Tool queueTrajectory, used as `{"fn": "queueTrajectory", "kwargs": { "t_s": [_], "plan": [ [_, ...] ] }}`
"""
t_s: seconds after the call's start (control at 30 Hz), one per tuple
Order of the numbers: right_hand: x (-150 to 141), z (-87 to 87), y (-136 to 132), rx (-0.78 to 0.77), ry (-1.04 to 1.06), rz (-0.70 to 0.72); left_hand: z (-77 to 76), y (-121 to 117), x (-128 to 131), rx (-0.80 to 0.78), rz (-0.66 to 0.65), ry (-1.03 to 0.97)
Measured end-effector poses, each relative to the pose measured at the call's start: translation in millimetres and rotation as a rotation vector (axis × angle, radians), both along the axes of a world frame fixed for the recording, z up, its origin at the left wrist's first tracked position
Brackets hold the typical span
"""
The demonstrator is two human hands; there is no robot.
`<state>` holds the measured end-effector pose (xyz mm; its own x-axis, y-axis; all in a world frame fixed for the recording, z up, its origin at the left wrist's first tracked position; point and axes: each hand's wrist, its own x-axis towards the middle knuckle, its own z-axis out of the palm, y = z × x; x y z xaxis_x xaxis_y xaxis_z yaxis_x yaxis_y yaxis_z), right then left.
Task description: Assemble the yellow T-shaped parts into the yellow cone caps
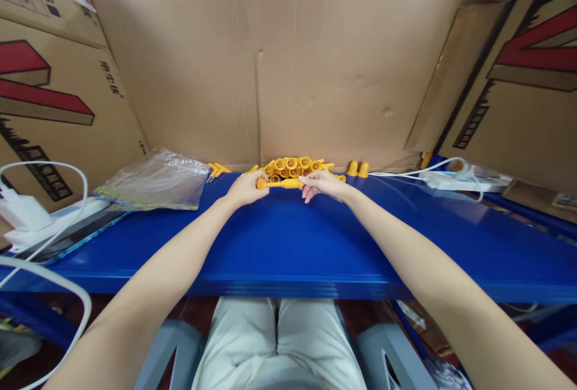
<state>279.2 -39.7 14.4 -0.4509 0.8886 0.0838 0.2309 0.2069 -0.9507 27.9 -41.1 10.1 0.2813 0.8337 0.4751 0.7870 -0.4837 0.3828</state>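
A long yellow plastic piece [288, 184], with a narrow ribbed neck and a rounded left end, lies sideways between my hands. My left hand [247, 188] is closed on its left end. At the other end, the fingertips of my right hand [322, 185] pinch it, the lower fingers slightly bent. Right behind it is a pile of yellow cup-shaped plastic parts [291, 163], several with their hollow ends facing me. Part of the pile is hidden by my hands. Two small yellow caps [357, 168] stand to the right of the pile.
Yellow T-shaped pieces [219, 169] and a clear plastic bag [157, 179] lie left on the blue table [288, 240]. A cardboard sheet [288, 77] walls the back. White power strips with cables sit left and right [466, 181]. Large cartons flank both sides.
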Motion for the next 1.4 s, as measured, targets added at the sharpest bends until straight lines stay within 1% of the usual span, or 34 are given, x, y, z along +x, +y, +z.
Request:
{"fn": "queueTrajectory", "kwargs": {
  "t_s": [0.17,0.4,0.57,0.67,0.77,0.93,1.03,1.23,1.4],
  "plan": [
    [-9,0.7,-3,-0.065,-0.005,-0.062,0.6,0,0,-0.005,0.011,-0.002],
    [-11,2.1,-3,-0.085,-0.037,-0.108,3.4,-2,2,-0.019,-0.007,-0.007],
    [-12,2.8,-4,-0.061,-0.075,-0.142,4.6,-4,3,0.001,-0.02,-0.034],
    [-11,3.3,-4,-0.032,-0.121,-0.15,4.8,-5,4,-0.014,-0.031,-0.056],
    [-7,1.9,-3,0.036,-0.129,-0.113,4.1,-3,4,-0.04,-0.04,-0.077],
    [-3,-7.4,7,0.262,-0.035,-0.047,3.2,-1,3,-0.034,-0.064,-0.103],
    [-4,-11.0,11,0.323,-0.007,-0.023,3.9,-2,3,-0.049,-0.066,-0.107],
    [-7,-3.6,3,0.258,-0.074,-0.065,5.5,-4,4,-0.046,-0.056,-0.08],
    [-8,0.7,-3,0.218,-0.086,-0.079,5.8,-5,4,-0.029,-0.057,-0.059]
  ]
}}
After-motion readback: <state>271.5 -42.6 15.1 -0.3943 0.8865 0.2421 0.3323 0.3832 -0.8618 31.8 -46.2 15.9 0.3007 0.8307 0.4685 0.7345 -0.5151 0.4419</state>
